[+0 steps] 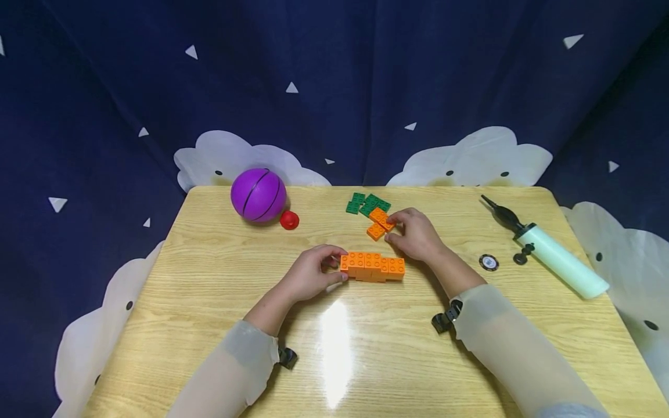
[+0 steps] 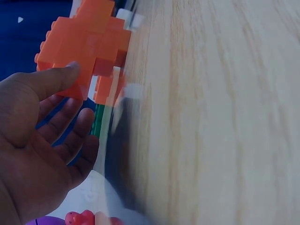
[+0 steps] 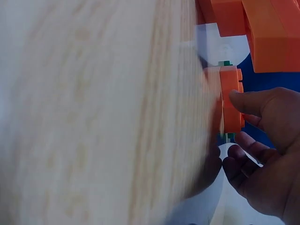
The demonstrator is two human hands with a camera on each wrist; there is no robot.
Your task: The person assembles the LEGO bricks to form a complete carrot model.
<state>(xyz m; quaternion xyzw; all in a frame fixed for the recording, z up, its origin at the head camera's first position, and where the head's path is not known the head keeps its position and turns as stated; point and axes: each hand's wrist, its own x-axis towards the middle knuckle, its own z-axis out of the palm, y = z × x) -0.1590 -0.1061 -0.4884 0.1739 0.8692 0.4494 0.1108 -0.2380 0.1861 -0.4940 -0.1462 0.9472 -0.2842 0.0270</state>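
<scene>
My left hand (image 1: 312, 273) pinches the left end of a stepped row of joined orange building bricks (image 1: 368, 267), in the middle of the table. In the left wrist view its thumb lies on the near face of these bricks (image 2: 70, 42), with the index finger behind and the other fingers loosely bent. Farther back, my right hand (image 1: 415, 235) has thumb and fingertips around a loose orange brick (image 1: 386, 224). The right wrist view shows the thumb against that brick's side (image 3: 230, 101). Other orange bricks (image 1: 375, 231) lie beside it, close to flat green bricks (image 1: 371, 204).
A purple ball (image 1: 258, 195) and a small red toy (image 1: 290, 220) stand at the back left. On the right lie a poker chip (image 1: 489, 262), a small black object (image 1: 522, 254) and a hand pump (image 1: 561, 260) with a pale green barrel. A dark blue curtain (image 1: 334, 87) hangs behind the table.
</scene>
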